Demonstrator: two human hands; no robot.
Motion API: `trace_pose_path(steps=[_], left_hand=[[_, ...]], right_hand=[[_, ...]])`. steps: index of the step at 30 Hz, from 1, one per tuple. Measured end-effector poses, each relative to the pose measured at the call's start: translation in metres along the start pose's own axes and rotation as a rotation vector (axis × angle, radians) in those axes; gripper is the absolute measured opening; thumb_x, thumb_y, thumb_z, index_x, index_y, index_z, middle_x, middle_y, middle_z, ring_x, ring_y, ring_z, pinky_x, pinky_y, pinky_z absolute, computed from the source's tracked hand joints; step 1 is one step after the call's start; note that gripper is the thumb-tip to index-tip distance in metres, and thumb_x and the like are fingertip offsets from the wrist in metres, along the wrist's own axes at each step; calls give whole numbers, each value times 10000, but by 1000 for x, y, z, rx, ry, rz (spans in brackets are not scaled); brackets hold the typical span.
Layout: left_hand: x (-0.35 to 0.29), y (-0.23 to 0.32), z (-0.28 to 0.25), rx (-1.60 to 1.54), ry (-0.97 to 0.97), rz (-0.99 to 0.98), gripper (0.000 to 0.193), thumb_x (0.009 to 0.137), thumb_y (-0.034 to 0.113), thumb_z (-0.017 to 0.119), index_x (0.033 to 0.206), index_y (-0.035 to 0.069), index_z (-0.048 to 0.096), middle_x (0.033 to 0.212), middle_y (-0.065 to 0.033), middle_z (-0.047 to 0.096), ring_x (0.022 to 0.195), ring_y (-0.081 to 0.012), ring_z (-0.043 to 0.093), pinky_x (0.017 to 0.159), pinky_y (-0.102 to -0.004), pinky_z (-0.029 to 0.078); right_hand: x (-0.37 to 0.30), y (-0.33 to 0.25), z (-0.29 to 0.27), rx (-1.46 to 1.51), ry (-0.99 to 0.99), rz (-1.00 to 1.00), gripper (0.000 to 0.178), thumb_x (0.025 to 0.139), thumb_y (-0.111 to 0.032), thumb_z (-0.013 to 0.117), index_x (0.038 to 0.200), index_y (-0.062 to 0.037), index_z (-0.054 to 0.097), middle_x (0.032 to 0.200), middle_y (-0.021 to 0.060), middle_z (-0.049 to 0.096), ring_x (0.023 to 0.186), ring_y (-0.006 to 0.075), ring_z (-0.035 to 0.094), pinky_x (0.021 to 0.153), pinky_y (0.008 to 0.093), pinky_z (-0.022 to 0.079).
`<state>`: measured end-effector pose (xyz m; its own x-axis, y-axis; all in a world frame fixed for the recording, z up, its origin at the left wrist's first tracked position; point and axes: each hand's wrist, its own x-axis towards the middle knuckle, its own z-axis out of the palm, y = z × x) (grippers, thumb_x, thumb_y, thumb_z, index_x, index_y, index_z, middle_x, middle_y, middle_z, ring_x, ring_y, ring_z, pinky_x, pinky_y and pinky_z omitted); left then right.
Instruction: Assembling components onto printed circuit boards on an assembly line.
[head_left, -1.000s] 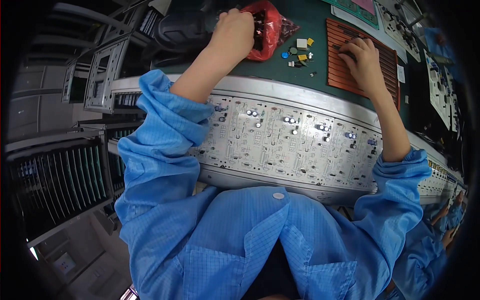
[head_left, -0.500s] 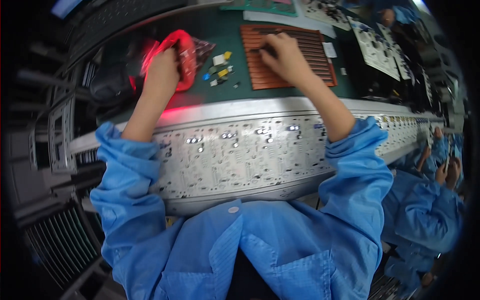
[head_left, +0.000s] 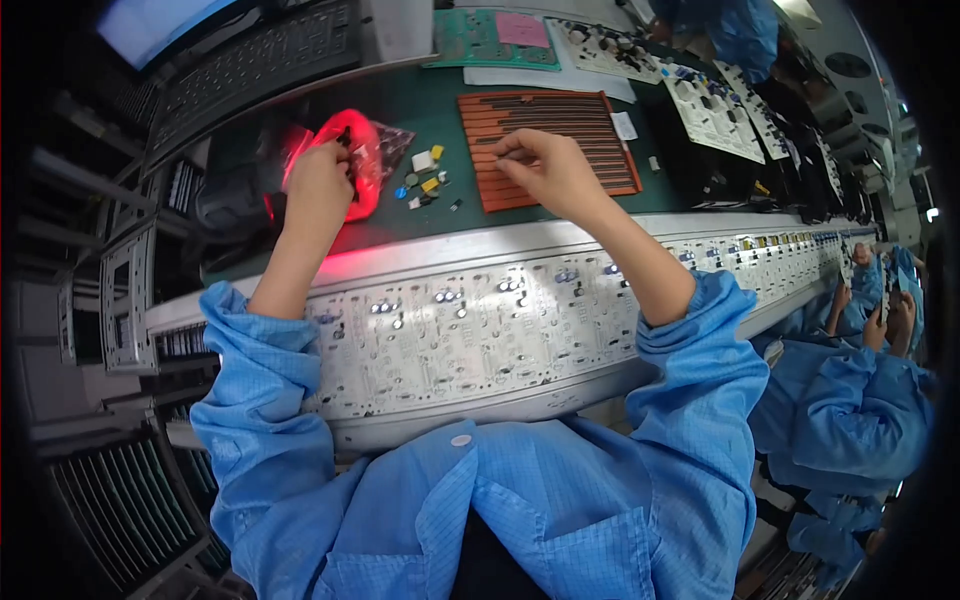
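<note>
A clear plastic bag [head_left: 368, 160], lit bright red, lies on the green bench mat at the left. My left hand [head_left: 318, 190] is over its opening, fingers closed, with a small dark component [head_left: 345, 138] at the fingertips. My right hand [head_left: 550, 172] hovers over the left part of an orange-brown slotted tray [head_left: 482, 180], whose grooves hold rows of dark strips. Thumb and forefinger are pinched together there; a small dark piece seems to sit between them, too small to name. Loose white, yellow and blue components [head_left: 424, 161] lie between the bag and the tray.
A long panel of white circuit boards [head_left: 440, 345] on a metal rail runs between me and the mat. A dark scanner-like device [head_left: 232, 200] stands beside the bag. Behind are a keyboard [head_left: 265, 80] and a green board [head_left: 490, 45]. Co-workers in blue [head_left: 850, 400] sit at right.
My left fingers have risen out of the bag's opening, and the dark component now shows. My right hand has shifted slightly nearer along the tray. The whole view has tilted.
</note>
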<state>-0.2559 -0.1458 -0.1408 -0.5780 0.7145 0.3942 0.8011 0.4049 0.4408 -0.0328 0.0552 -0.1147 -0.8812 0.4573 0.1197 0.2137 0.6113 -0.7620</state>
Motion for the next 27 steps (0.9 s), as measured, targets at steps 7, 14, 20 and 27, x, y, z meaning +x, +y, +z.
trace_pose_path(steps=[7,14,20,27], left_hand=[[-53,50,-68,-498,-153,-177,167,787,13,637,939,-44,677,801,-184,680,741,-248,677,697,-327,518],[-140,53,-113,-790,-262,-364,179,844,11,649,1009,-57,659,847,-101,690,773,-119,646,719,-239,509],[-197,35,-127,-929,-238,-522,180,861,-12,652,1036,-56,654,879,-64,684,812,-98,634,739,-218,504],[-249,-10,-139,-970,133,-629,169,855,-5,677,1019,-42,663,897,-55,683,769,-69,606,706,-192,486]], right_hand=[[-48,-57,7,75,-11,-86,185,835,-32,690,1003,24,638,949,73,702,885,117,659,813,254,511],[-78,-91,36,92,-113,-116,181,828,-20,695,993,20,634,929,74,706,880,99,651,791,230,494],[-83,-99,61,185,-163,-85,186,832,-15,691,1004,17,627,919,77,706,874,107,653,784,229,484],[-93,-103,78,294,-225,-26,167,885,3,616,1041,30,564,976,89,690,968,135,647,836,235,461]])
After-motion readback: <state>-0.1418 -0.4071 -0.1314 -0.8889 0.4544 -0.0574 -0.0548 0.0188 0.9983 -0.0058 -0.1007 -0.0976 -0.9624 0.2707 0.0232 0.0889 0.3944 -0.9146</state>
